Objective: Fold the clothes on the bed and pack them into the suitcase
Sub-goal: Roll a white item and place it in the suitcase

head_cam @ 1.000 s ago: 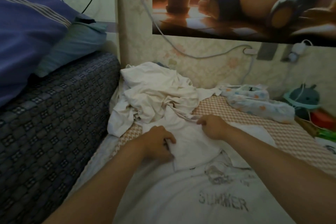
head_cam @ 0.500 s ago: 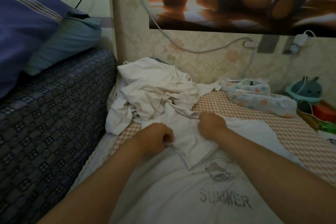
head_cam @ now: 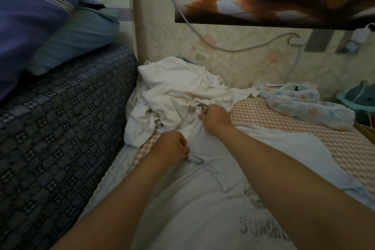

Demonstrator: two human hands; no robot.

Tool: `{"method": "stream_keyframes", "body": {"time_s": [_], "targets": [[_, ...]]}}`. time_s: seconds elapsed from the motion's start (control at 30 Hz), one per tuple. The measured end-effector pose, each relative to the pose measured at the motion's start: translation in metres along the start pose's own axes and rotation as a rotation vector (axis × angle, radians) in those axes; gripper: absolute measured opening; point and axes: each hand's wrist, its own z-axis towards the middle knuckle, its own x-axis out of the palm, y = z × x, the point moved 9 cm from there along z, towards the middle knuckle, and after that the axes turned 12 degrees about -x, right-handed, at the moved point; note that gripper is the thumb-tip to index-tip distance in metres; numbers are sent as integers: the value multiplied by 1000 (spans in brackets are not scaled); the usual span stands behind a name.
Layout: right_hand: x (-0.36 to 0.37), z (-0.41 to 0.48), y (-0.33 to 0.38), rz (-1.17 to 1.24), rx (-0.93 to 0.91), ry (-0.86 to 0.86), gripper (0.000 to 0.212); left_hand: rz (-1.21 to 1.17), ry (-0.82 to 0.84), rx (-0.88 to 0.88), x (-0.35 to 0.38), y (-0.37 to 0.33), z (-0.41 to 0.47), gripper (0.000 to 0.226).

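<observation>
A white T-shirt (head_cam: 203, 209) with dark "SUMMER" lettering lies spread on the bed in front of me. My left hand (head_cam: 172, 147) pinches a fold of its cloth near the left edge. My right hand (head_cam: 215, 116) grips the shirt's far end, right against a crumpled heap of cream-white clothes (head_cam: 178, 95) by the wall. A white garment with orange and blue dots (head_cam: 304, 105) lies at the right rear. No suitcase is in view.
A dark checked sofa arm (head_cam: 60, 128) rises along the left, with a blue pillow (head_cam: 30, 16) and a teal pillow (head_cam: 77, 36) on top. The orange-checked bed sheet (head_cam: 304, 140) shows at right. Cables hang on the wall; a teal toy (head_cam: 361, 97) sits at far right.
Both hands have pushed away from me along the shirt, the right one up to the heap. The folded flap between them has flattened out.
</observation>
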Motion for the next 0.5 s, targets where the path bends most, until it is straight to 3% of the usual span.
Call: {"method": "stream_keyframes", "body": {"time_s": [0.1,0.17,0.3,0.37,0.5], "targets": [[-10,11,7,193,-13,-177,13,-10,-71,-14,-18,12,12,17],[7,12,13,309,-34,-124,8,36,-97,-13,-20,20,15,17],[35,-9,35,335,-226,21,46,126,-190,422,-5,-18,-7,18],[23,-29,36,240,-281,-65,48,185,-92,515,16,-24,-14,25],[-11,-89,30,-210,-348,-307,17,315,-15,401,32,-14,-17,27]]}}
